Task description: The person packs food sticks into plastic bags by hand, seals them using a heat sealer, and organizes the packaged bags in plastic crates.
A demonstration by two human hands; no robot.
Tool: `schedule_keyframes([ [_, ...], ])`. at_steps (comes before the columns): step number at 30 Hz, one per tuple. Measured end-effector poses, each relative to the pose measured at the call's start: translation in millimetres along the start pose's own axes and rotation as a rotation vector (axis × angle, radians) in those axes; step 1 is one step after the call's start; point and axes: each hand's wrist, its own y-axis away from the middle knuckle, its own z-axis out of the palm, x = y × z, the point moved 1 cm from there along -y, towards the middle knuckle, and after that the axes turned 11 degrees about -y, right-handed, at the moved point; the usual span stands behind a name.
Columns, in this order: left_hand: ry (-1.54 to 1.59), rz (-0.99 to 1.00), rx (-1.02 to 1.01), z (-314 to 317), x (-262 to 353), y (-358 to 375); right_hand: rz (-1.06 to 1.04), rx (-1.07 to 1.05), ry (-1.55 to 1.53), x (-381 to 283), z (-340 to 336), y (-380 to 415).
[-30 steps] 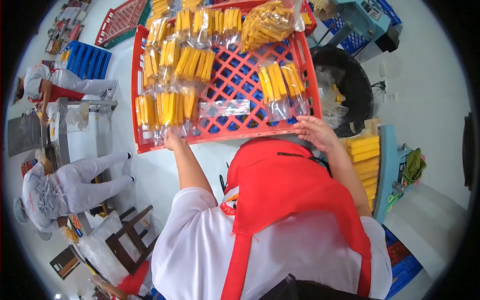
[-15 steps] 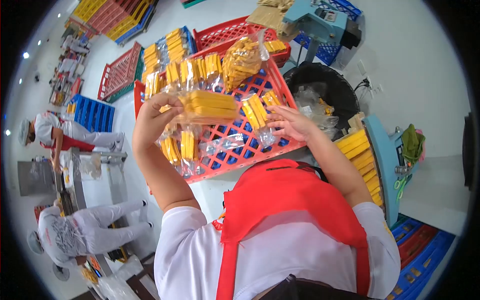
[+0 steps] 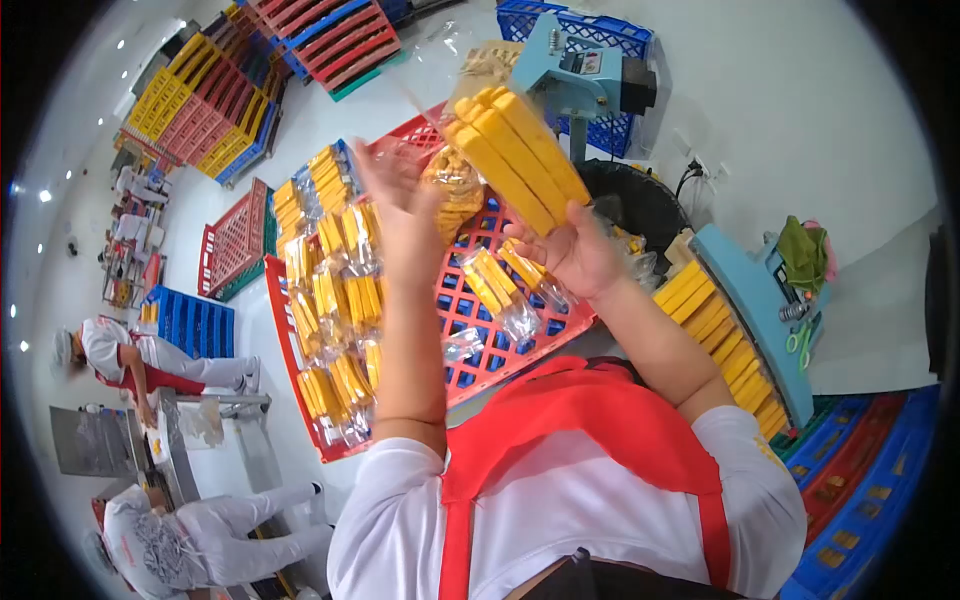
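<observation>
A clear bag of long yellow sticks (image 3: 515, 165) stands tilted in my right hand (image 3: 580, 255), the thumb and fingers closed around its lower end. My left hand (image 3: 400, 205) is raised to the left of it, apart from the bag, with its fingers spread and smeared by motion. Below both hands lies a red lattice crate (image 3: 470, 375) holding rows of smaller bagged yellow sticks (image 3: 345, 300). A larger bag of yellow-orange pieces (image 3: 453, 190) sits at the crate's far side, partly behind my left hand and the held bag.
A light-blue machine (image 3: 570, 75) stands beyond the crate, beside a black-lined bin (image 3: 635, 200). At right, a tray of yellow sticks (image 3: 715, 335) rests against another blue machine (image 3: 755, 320). Two people work at a metal table (image 3: 180, 440) on the left. Stacked crates (image 3: 195, 110) stand behind.
The bag of sticks has passed from my left hand to my right and now tilts upward. My left hand has let go and moved up and right. The view has shifted.
</observation>
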Motion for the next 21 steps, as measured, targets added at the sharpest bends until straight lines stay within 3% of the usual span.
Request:
schedule_keyframes([
  [1,0.097,-0.161,-0.104,14.2,-0.1,11.9,-0.013,-0.004,0.004,-2.4,5.5,0.0],
  [3,0.436,-0.046,-0.310,32.8,-16.6,19.4,-0.096,0.043,0.463,-5.8,16.1,3.9],
  [4,0.434,-0.042,-0.307,33.8,-14.9,20.7,-0.101,0.043,0.469,-7.0,12.8,7.3],
  [6,0.436,-0.035,-0.311,32.9,-11.4,22.6,0.094,-0.127,-0.091,-9.3,10.7,12.6],
  [8,0.423,0.125,-0.441,29.0,-13.0,25.2,0.175,-0.074,-0.151,-16.3,21.8,21.8],
  [10,0.461,0.093,-0.457,33.1,-11.9,28.7,0.263,-0.024,-0.220,-16.0,25.0,25.7],
  [13,0.523,0.018,-0.459,35.8,-14.1,28.6,0.182,-0.030,-0.106,-14.1,20.8,22.4],
  [15,0.549,-0.029,-0.446,35.9,-21.5,29.4,-0.245,0.068,0.280,-14.9,26.5,19.0],
  [18,0.507,-0.200,-0.326,40.1,-26.5,38.4,-0.352,0.143,0.518,-11.4,24.6,17.0],
  [21,0.527,-0.258,-0.336,34.0,-28.8,30.1,-0.294,0.126,0.437,-5.8,20.2,19.4],
])
